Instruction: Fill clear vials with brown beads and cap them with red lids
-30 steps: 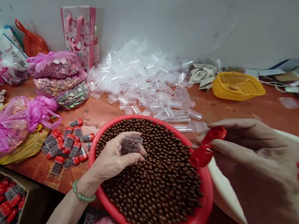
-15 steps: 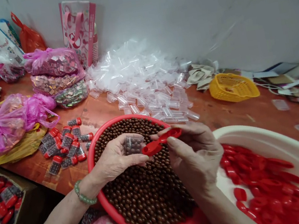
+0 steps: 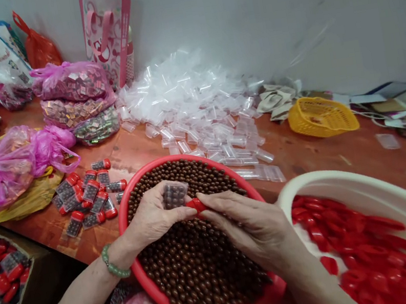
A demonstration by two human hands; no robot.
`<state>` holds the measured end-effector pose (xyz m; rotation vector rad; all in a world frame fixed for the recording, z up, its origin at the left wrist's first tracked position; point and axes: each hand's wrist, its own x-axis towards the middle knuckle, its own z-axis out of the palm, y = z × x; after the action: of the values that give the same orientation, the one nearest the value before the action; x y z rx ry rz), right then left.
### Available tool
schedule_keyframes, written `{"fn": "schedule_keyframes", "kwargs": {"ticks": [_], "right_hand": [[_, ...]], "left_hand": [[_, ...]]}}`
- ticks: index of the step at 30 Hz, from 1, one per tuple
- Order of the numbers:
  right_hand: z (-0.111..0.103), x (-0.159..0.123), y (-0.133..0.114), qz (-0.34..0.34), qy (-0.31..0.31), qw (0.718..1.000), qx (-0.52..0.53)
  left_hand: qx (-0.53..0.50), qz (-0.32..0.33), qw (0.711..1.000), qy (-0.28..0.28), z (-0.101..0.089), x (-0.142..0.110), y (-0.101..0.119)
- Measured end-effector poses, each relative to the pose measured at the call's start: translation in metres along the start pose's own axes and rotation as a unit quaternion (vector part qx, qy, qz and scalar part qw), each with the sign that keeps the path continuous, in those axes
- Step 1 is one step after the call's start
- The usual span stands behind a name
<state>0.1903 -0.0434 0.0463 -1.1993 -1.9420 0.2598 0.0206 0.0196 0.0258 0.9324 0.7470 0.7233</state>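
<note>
Over a red basin [image 3: 128,247] of round brown balls, my left hand [image 3: 154,209] grips a small clear container [image 3: 175,194] filled with the balls. A red cap [image 3: 197,205] sits at the container's right end, between my two hands. My right hand [image 3: 247,219] has its fingers pressed together on this cap, hiding much of it. Whether the cap is fully seated cannot be made out. The brown balls [image 3: 203,271] lie below both hands. To the right, a cream tub [image 3: 290,186] holds many red caps [image 3: 371,248].
Filled red-capped containers [image 3: 93,193] lie left of the basin, and more fill a cardboard box [image 3: 34,284] at lower left. Clear empty containers [image 3: 195,106] are heaped behind the basin. A yellow basket [image 3: 321,116] stands back right; pink bags [image 3: 73,85] are stacked back left.
My right hand has moved left and pressed its fingers onto the red cap, whose open flap showed before. The left hand keeps the container, now slightly shifted left.
</note>
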Motion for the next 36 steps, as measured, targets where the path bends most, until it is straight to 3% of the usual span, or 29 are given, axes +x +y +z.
{"fn": "schedule_keyframes", "kwargs": {"ticks": [4,8,11,14,16,22,31,36], "right_hand": [[0.005,-0.003,-0.003,-0.018,0.006,1.000,-0.020],[0.004,-0.003,0.001,0.010,0.010,1.000,0.025],[0.000,0.000,0.008,0.083,0.054,0.992,0.084],[-0.001,0.006,0.012,0.187,0.153,0.961,0.138],[0.002,0.012,0.012,0.213,0.171,0.947,0.166],[0.016,0.020,0.010,0.113,0.094,0.972,0.185],[0.006,0.020,0.010,0.057,0.026,0.993,0.099],[-0.001,0.026,0.008,0.070,-0.039,0.993,0.087]], "left_hand": [[-0.008,0.000,1.000,-0.012,-0.001,0.000,0.000],[-0.023,-0.007,0.999,-0.029,0.000,0.000,-0.001],[-0.043,-0.014,0.998,-0.040,0.001,-0.002,-0.001],[-0.049,-0.023,0.997,-0.062,0.001,-0.003,-0.003],[-0.039,-0.023,0.996,-0.075,0.001,-0.004,-0.004],[-0.011,0.005,0.994,-0.109,0.001,-0.003,-0.007],[0.075,0.021,0.989,-0.127,-0.002,-0.002,-0.007],[0.126,0.038,0.981,-0.142,-0.002,-0.003,-0.004]]}}
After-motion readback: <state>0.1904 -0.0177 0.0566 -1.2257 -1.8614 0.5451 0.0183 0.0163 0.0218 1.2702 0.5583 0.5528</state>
